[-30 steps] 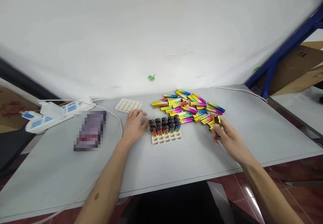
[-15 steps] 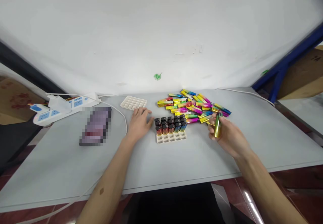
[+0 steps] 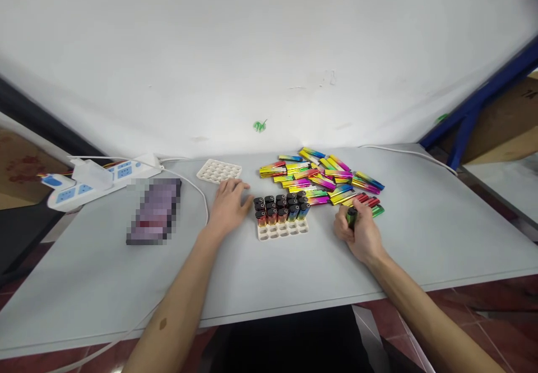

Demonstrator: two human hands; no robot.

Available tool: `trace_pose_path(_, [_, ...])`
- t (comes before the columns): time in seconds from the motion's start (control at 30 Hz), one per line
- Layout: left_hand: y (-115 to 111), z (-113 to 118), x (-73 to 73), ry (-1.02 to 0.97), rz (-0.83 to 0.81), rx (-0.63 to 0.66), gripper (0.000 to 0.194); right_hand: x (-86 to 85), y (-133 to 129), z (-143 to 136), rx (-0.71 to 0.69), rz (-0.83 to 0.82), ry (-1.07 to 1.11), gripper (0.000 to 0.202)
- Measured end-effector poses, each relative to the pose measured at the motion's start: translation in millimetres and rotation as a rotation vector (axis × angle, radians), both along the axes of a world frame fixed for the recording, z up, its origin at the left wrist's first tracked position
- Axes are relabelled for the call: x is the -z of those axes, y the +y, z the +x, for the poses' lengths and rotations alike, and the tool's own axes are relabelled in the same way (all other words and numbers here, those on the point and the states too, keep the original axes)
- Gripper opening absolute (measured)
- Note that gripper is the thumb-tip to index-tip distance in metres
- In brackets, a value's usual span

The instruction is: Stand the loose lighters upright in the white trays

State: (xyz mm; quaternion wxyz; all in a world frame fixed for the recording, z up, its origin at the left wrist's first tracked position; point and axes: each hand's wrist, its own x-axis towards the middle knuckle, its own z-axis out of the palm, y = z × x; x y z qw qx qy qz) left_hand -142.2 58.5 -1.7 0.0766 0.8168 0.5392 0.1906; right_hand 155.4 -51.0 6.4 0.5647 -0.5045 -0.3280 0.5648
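Note:
A white slotted tray (image 3: 282,234) holds rows of upright, shiny red and blue tubes with black caps (image 3: 282,215); its front rows of slots are bare. My left hand (image 3: 229,206) lies on the table at the tray's left, fingers apart and holding nothing. Its fingertips are close to a second white tray (image 3: 218,170); I cannot tell if they touch. My right hand (image 3: 360,228) is closed around a green metallic tube (image 3: 351,215), whose dark top end shows above the fist while the fingers hide most of its body. Behind lies a pile of loose, multicoloured metallic tubes (image 3: 319,181).
A white power strip (image 3: 105,181) and a blurred-out phone-like object (image 3: 155,210) lie at the left. A white cable (image 3: 205,202) crosses the table there. Behind the table (image 3: 290,283) rises a white wall (image 3: 260,53); a blue frame (image 3: 474,112) stands at right.
My right hand has moved left and turned, so the green tube's dark end now faces me. Red and green tubes beside that hand have come into view. My left hand stays put.

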Motion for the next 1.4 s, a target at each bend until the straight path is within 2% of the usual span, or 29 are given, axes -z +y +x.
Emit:
trace_pose_path(0.17, [1.0,-0.9,1.9,-0.001,0.003,-0.003,0.029,2.7,-1.8,-2.3,0.037,0.04,-0.02,0.061])
trace_pose_path(0.33, [1.4,-0.8,2.0,-0.004,0.008,0.0,0.029,3.9,-6.2,-2.6,-0.018,0.066,-0.083,0.038])
trace_pose_path(0.43, [1.1,-0.8,1.6,-0.003,0.008,0.003,0.028,1.8,-7.6,-1.6,-0.055,0.089,-0.074,0.033])
trace_pose_path(0.63, [1.3,-1.0,2.4,-0.006,-0.006,-0.003,0.028,0.2,-4.8,0.1,-0.078,0.091,0.071,0.067])
trace_pose_path(0.9, [0.8,-0.4,1.7,-0.003,-0.012,-0.006,0.029,-0.7,-0.1,-1.6,0.02,-0.027,0.088,0.06])
trace_pose_path(1.23, [2.1,-1.5,3.8,-0.01,0.015,0.007,0.029,-3.1,0.8,-2.3,-0.024,-0.011,0.084,0.069])
trace_pose_path(1.4, [2.5,-1.7,4.4,-0.022,0.02,0.005,0.028,0.9,2.4,-1.0,-0.005,-0.049,0.054,0.06])
